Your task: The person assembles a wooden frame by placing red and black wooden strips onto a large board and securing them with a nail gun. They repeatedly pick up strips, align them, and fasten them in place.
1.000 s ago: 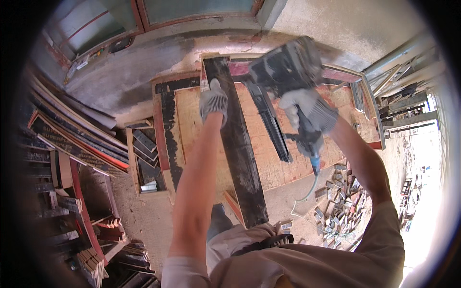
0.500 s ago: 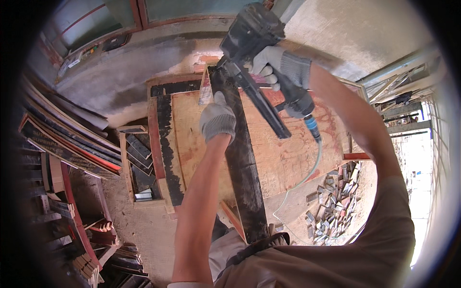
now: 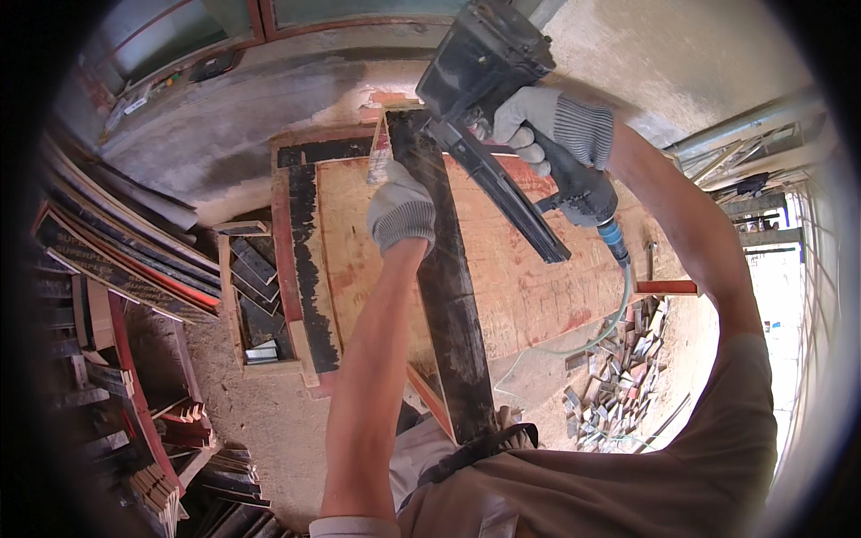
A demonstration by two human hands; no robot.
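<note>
My right hand (image 3: 529, 130), in a white knit glove with a grey cuff, is closed round the handle of a black nail gun (image 3: 489, 67). Its nose is at the far end of a long black board (image 3: 448, 269), and the long magazine slants down to the right over it. A blue fitting joins a pale air hose (image 3: 610, 327) to the gun's handle. My left hand (image 3: 401, 211), gloved alike, is closed at the board's left edge near the far end; its fingers are partly hidden. The board runs toward my waist, with a wooden strip (image 3: 430, 399) along its near left underside.
Beneath the board is a worn plywood table (image 3: 538, 287) with dark and red edging. An open wooden box (image 3: 269, 368) holding dark pieces stands at its left. Curved panels (image 3: 134, 269) lean at the far left. Wood offcuts (image 3: 619, 386) lie heaped on the right floor.
The nail gun and my right hand have moved a little to the right. My left hand has shifted slightly left and away along the board's edge.
</note>
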